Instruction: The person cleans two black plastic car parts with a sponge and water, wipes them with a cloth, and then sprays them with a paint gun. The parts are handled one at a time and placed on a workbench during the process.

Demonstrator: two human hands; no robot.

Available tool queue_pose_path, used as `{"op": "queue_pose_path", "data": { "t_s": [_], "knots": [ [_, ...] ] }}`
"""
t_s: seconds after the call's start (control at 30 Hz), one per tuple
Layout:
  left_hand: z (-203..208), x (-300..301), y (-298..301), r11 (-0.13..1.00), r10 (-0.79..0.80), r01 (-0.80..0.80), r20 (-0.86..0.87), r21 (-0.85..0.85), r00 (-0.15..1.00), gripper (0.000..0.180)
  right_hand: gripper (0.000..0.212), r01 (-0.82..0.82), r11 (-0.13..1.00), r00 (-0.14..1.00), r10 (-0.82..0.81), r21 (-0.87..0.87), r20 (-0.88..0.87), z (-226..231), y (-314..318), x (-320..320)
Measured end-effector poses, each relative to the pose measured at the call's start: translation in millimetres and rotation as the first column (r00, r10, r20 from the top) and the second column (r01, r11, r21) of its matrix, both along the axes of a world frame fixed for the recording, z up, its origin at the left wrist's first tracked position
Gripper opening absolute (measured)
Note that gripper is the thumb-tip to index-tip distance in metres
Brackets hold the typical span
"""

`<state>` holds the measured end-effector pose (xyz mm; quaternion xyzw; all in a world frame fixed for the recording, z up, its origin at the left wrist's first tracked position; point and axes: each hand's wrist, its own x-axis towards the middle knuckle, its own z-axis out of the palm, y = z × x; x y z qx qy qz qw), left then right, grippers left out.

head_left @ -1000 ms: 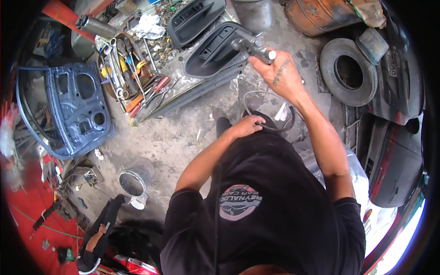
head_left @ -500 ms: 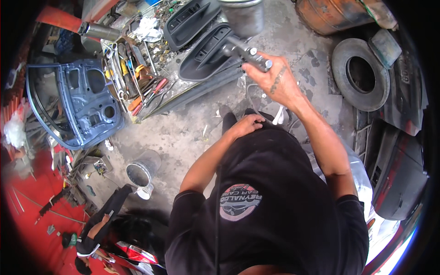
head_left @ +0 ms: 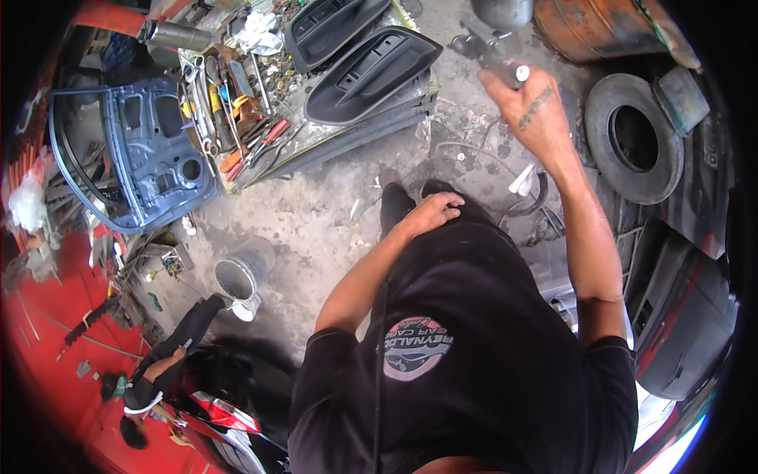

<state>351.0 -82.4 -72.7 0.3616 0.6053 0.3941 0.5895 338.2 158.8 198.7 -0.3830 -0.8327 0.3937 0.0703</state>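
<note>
A grey spray gun (head_left: 491, 49) with a metal cup (head_left: 505, 11) on top is held in my right hand (head_left: 533, 107), whose fingers wrap round its handle. The gun hangs just right of two black plastic door trim panels with switch cut-outs. The nearer panel (head_left: 371, 75) lies on the corner of a covered bench (head_left: 355, 130), apart from the nozzle. The farther panel (head_left: 328, 31) sits behind it. My left hand (head_left: 434, 213) rests empty on the front of my dark clothing, its fingers loosely stretched and a little apart.
Wrenches and pliers (head_left: 237, 134) crowd the bench's left part. A bare blue car door (head_left: 134, 154) stands left of it. A metal bucket (head_left: 241, 276) is on the floor. To the right are a tyre (head_left: 632, 138) and a rusty drum (head_left: 588, 31). Another person (head_left: 158, 379) is at lower left.
My right hand has carried the spray gun to the right and slightly farther away, off the nearer panel, whose right end now shows. My left hand has stayed almost in place.
</note>
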Motion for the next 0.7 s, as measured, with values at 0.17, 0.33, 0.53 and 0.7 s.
{"op": "queue_pose_path", "data": {
  "t_s": [0.17,0.33,0.53,0.7],
  "knots": [
    [8,-15,-12,0.997,-0.076,0.076,0.006,0.003,0.997,0.035,0.036,-0.022,0.991,0.999,0.027,0.134,-0.033,-2,-4,-8],
    [8,-51,-15,0.967,-0.253,0.253,0.016,0.009,0.967,0.036,0.042,-0.036,0.999,0.999,0.037,-0.015,0.035,-1,-49,-6],
    [-1,-116,-51,0.916,-0.401,0.401,0.034,0.029,0.915,0.037,0.058,0.131,0.938,0.973,-0.059,-0.321,0.224,10,-136,-12],
    [-2,-170,-88,0.829,-0.559,0.559,-0.025,-0.013,0.829,0.035,0.058,0.309,0.923,0.946,-0.273,-0.229,0.176,6,-173,-14]
  ]
}}
